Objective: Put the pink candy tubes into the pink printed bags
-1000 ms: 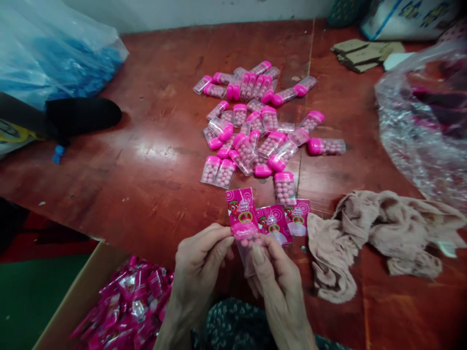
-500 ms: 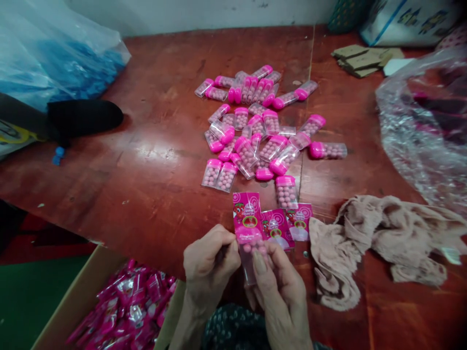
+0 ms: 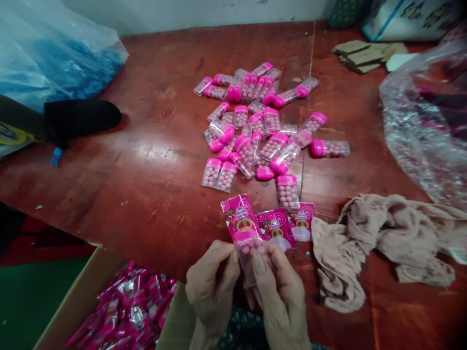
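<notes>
My right hand grips a clear candy container with pink balls inside, its thumb across the front. A printed pink plastic sleeve covers part of that container and stands out beyond it, leaning to the left. My left hand is closed in a pinch at the sleeve's left edge; its fingertips are partly hidden. Just behind lie two more printed sleeves on the table. Farther back, many pink-capped candy containers lie in a loose pile, and one container is close to the sleeves.
An open cardboard box of pink wrapped packs stands below the table's left edge. A crumpled beige cloth lies at right, near a clear plastic bag. A bag of blue pieces and a black object are at left.
The sleeve and container have tipped to the left. My left hand has come down a little along the sleeve's edge, while my right hand keeps its grip.
</notes>
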### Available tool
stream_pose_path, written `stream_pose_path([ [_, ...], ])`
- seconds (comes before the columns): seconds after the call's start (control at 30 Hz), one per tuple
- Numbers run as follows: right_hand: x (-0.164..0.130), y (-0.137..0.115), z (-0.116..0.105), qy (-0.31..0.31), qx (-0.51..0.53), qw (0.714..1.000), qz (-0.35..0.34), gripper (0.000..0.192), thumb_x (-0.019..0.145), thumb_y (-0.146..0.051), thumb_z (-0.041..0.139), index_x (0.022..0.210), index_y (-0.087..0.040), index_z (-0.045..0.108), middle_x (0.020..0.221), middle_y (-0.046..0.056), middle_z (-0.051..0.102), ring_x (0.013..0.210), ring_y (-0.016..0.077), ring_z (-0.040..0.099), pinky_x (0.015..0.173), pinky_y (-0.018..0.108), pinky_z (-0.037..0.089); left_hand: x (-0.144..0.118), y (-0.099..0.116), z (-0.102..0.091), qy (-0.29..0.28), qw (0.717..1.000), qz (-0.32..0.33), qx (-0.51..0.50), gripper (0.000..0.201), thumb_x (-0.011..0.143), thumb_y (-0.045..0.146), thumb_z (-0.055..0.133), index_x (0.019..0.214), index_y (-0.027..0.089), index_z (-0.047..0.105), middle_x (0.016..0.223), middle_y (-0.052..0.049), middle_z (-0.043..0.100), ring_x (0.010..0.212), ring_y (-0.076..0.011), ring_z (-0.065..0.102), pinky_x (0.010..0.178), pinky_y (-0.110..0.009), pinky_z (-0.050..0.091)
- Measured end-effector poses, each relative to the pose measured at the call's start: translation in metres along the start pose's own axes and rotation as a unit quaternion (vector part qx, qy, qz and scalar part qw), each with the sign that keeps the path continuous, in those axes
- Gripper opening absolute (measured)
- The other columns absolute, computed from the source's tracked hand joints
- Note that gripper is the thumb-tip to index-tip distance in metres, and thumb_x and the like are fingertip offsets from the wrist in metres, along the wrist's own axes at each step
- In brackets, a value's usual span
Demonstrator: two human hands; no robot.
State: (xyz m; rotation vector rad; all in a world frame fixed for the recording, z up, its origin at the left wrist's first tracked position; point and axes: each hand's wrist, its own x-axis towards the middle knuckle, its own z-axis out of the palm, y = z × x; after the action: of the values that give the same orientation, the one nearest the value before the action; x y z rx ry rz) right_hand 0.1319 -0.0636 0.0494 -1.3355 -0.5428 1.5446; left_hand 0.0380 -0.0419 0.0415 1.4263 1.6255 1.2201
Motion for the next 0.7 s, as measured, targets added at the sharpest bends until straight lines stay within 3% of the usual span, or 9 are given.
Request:
stream_pose_path([
  [0.07, 0.001, 0.002, 0.000, -0.007, -0.031, 0.999, -0.009, 0.031, 0.087, -0.046, 0.048, 0.098, -0.018, 0.056, 0.058, -0.004, 0.045, 0.045, 0.0084, 0.037, 0.040, 0.019, 0.030, 0.003, 0.001, -0.001, 0.008, 0.986, -0.116, -0.119, 0.014, 0.079, 0.029, 0.060, 0.078, 0.019, 0.070, 0.066, -0.001, 0.064, 0.058, -0.0135, 0.056, 0.054, -0.022, 0.043],
  [0.13, 0.001, 0.002, 0.000, -0.020, -0.059, 0.998, -0.017, 0.033, 0.087, -0.047, 0.049, 0.096, -0.017, 0.058, 0.061, -0.002, 0.050, 0.049, 0.0095, 0.042, 0.042, 0.019, 0.034, 0.009, 0.003, -0.002, -0.031, 0.946, -0.213, -0.243, 0.028, 0.077, 0.041, 0.060, 0.083, 0.017, 0.071, 0.073, -0.005, 0.068, 0.063, -0.0171, 0.060, 0.055, -0.025, 0.047],
  [0.2, 0.001, 0.003, 0.002, -0.039, -0.077, 0.996, -0.032, 0.034, 0.086, -0.048, 0.049, 0.093, -0.017, 0.060, 0.064, -0.001, 0.054, 0.053, 0.0109, 0.047, 0.047, 0.020, 0.039, 0.017, 0.006, -0.001, -0.067, 0.902, -0.287, -0.316, 0.031, 0.073, 0.042, 0.063, 0.084, 0.014, 0.071, 0.075, -0.008, 0.069, 0.062, -0.0180, 0.062, 0.053, -0.025, 0.048],
  [0.27, -0.001, 0.005, 0.002, -0.049, -0.090, 0.994, -0.044, 0.036, 0.085, -0.049, 0.049, 0.094, -0.017, 0.061, 0.068, 0.001, 0.058, 0.059, 0.0130, 0.052, 0.052, 0.021, 0.043, 0.022, 0.010, 0.000, -0.065, 0.873, -0.333, -0.351, 0.028, 0.070, 0.038, 0.068, 0.081, 0.013, 0.071, 0.077, -0.009, 0.070, 0.058, -0.0169, 0.062, 0.048, -0.023, 0.048],
  [0.4, -0.006, 0.015, 0.001, -0.037, -0.146, 0.987, -0.050, 0.042, 0.083, -0.053, 0.051, 0.102, -0.017, 0.062, 0.080, 0.006, 0.064, 0.069, 0.0174, 0.059, 0.056, 0.024, 0.048, 0.023, 0.016, 0.003, -0.041, 0.829, -0.380, -0.409, 0.030, 0.069, 0.041, 0.069, 0.081, 0.013, 0.071, 0.075, -0.008, 0.071, 0.049, -0.0126, 0.060, 0.046, -0.023, 0.050],
  [0.5, -0.011, 0.022, -0.001, 0.002, -0.201, 0.977, -0.074, 0.044, 0.084, -0.052, 0.050, 0.109, -0.018, 0.061, 0.090, 0.009, 0.067, 0.075, 0.0203, 0.062, 0.064, 0.027, 0.050, 0.019, 0.020, 0.006, -0.053, 0.810, -0.397, -0.429, 0.027, 0.068, 0.037, 0.070, 0.082, 0.014, 0.071, 0.072, -0.007, 0.071, 0.050, -0.0119, 0.060, 0.049, -0.022, 0.051],
  [0.6, -0.015, 0.021, -0.001, 0.041, -0.248, 0.962, -0.109, 0.043, 0.088, -0.048, 0.045, 0.118, -0.019, 0.058, 0.098, 0.010, 0.068, 0.079, 0.0213, 0.063, 0.069, 0.029, 0.050, 0.015, 0.026, 0.010, -0.059, 0.819, -0.388, -0.419, 0.018, 0.074, 0.031, 0.066, 0.074, 0.013, 0.071, 0.074, -0.007, 0.071, 0.048, -0.0099, 0.058, 0.052, -0.022, 0.051],
  [0.7, -0.020, 0.018, 0.002, 0.058, -0.274, 0.952, -0.119, 0.040, 0.090, -0.043, 0.041, 0.119, -0.020, 0.057, 0.097, 0.009, 0.069, 0.075, 0.0210, 0.064, 0.068, 0.030, 0.050, 0.008, 0.034, 0.013, -0.068, 0.833, -0.382, -0.394, 0.023, 0.079, 0.031, 0.059, 0.071, 0.013, 0.071, 0.075, -0.008, 0.072, 0.054, -0.0135, 0.062, 0.057, -0.026, 0.052],
])
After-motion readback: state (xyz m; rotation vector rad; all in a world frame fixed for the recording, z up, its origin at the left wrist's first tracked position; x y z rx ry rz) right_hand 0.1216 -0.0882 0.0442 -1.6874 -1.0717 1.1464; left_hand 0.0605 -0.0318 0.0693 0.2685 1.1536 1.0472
